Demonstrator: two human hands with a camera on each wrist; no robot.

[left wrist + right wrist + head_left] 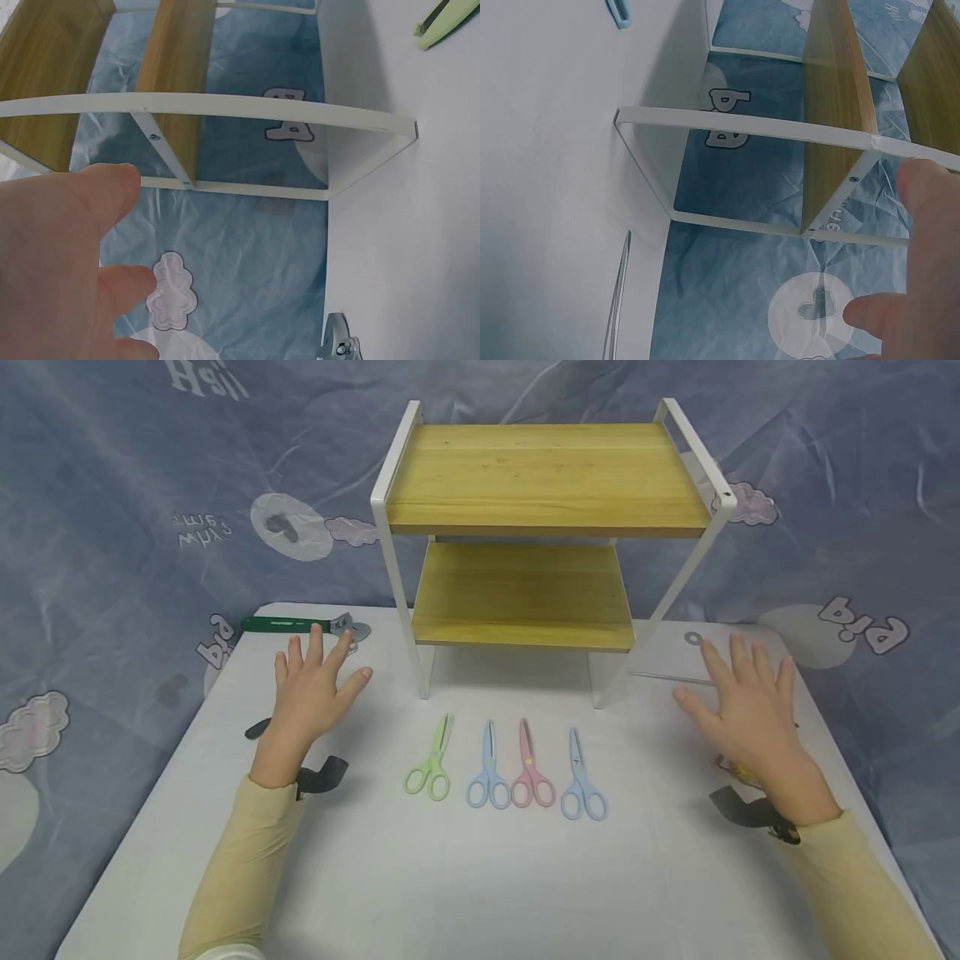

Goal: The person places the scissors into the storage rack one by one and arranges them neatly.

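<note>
Several small scissors lie in a row on the white table: a green pair [431, 766], a blue pair [488, 774], a pink pair [531, 774] and another blue pair [580, 782], with their tips toward the shelf. Behind them stands a two-tier shelf [540, 477] with wooden boards and a white frame. My left hand [309, 693] hovers left of the shelf, fingers spread, holding nothing. On the right side my right hand [753, 718] is likewise spread and holds nothing. Each wrist view shows the shelf's side frame beyond the thumb and some fingers.
A green-handled tool [285, 625] with a grey metal head lies at the back left. Right of the shelf are a grey ring [693, 638] and a thin metal tool [615, 307] like tweezers. Something yellow [742, 774] is partly hidden under the right hand. Patterned blue-grey cloth surrounds the table.
</note>
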